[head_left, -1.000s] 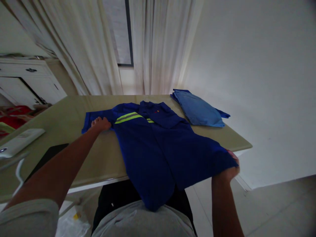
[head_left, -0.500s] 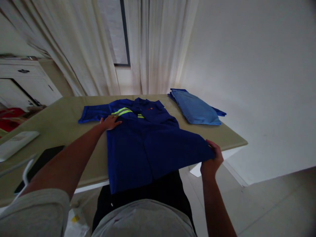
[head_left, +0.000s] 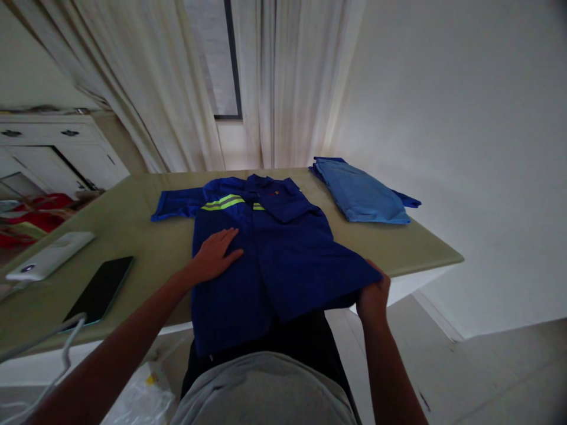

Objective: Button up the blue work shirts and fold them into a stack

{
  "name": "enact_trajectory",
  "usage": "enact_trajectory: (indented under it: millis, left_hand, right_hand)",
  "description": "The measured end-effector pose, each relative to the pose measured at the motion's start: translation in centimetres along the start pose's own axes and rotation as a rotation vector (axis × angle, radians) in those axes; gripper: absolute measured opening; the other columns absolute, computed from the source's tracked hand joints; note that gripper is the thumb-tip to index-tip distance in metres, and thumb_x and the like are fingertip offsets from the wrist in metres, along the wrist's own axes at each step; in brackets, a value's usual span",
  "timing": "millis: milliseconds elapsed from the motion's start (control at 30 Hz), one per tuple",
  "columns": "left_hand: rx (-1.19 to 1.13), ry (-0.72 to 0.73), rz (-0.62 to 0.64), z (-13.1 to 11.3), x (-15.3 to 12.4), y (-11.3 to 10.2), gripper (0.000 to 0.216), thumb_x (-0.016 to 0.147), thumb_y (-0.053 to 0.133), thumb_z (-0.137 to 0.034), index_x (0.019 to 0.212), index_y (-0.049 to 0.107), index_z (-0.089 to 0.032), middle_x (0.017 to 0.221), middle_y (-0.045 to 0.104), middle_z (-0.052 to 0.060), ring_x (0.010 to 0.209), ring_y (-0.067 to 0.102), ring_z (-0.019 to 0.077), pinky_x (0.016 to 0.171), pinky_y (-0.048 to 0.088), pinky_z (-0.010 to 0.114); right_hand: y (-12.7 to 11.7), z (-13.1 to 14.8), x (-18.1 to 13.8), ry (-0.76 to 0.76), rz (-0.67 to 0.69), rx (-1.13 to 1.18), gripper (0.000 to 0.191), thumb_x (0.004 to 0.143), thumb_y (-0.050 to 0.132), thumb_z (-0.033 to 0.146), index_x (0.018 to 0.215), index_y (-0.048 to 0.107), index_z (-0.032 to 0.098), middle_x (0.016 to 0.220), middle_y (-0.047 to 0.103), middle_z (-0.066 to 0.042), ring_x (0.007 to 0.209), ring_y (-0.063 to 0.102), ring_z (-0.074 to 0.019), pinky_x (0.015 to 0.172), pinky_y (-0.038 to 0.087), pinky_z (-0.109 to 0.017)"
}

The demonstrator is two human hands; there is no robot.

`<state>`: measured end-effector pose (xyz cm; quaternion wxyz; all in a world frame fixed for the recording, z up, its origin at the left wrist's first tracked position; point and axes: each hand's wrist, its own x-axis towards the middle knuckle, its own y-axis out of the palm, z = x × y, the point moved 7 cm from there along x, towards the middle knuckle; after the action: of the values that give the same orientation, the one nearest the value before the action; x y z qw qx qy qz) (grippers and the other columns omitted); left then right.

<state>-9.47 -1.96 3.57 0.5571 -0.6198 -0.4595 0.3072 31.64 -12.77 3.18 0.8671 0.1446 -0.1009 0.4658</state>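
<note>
A dark blue work shirt (head_left: 283, 248) with yellow reflective stripes lies spread on the pale green table (head_left: 146, 248), its lower hem hanging over the near edge. My left hand (head_left: 216, 254) lies flat and open on the shirt's left front panel. At the near right, my right hand (head_left: 374, 295) is closed on the shirt's lower right corner, holding it just off the table edge. One sleeve stretches out to the left along the table.
A folded light blue garment (head_left: 361, 192) lies at the table's far right. A black phone (head_left: 101, 289) and a white remote-like device (head_left: 51, 255) lie at the left, with a white cable (head_left: 53, 342) near the edge. White curtains and a white cabinet (head_left: 57, 153) stand behind.
My left hand slid from the left sleeve down onto the shirt's front. My right hand pulled the lower right corner inward to the left, so the shirt lies narrower.
</note>
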Motion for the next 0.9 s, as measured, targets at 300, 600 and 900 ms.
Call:
enact_trajectory:
  millis: [300, 600, 900]
  left_hand:
    - [-0.060, -0.120, -0.313, -4.8, -16.9, 0.4, 0.097, 0.080, 0.065, -0.023, 0.166, 0.025, -0.043, 0.164, 0.044, 0.004, 0.149, 0.045, 0.0356, 0.127, 0.031, 0.060]
    - [-0.769, -0.585, -0.620, 1.1, -17.1, -5.4, 0.048, 0.079, 0.060, -0.037, 0.125, 0.068, -0.033, 0.117, 0.076, 0.002, 0.112, 0.071, 0.0314, 0.099, 0.059, 0.050]
    - [-0.200, -0.371, -0.081, 5.3, -21.6, -3.0, 0.079, 0.054, 0.056, -0.026, 0.128, 0.070, -0.052, 0.123, 0.073, 0.002, 0.114, 0.070, 0.0386, 0.093, 0.061, 0.053]
  right_hand:
    - [1.9, -0.2, -1.0, 0.285, -0.128, 0.298, 0.025, 0.070, 0.082, 0.030, 0.093, 0.077, 0.021, 0.089, 0.079, -0.004, 0.083, 0.073, -0.0209, 0.078, 0.062, -0.035]
    - [2.6, 1.3, -1.3, 0.239, -0.092, 0.283, 0.023, 0.070, 0.080, 0.032, 0.089, 0.077, 0.020, 0.088, 0.078, -0.003, 0.081, 0.072, -0.0190, 0.075, 0.061, -0.031]
    - [-2.6, 2.1, 2.4, 0.062, 0.321, -0.168, 0.018, 0.069, 0.080, 0.033, 0.072, 0.072, 0.018, 0.067, 0.068, 0.000, 0.061, 0.061, -0.0168, 0.055, 0.050, -0.026]
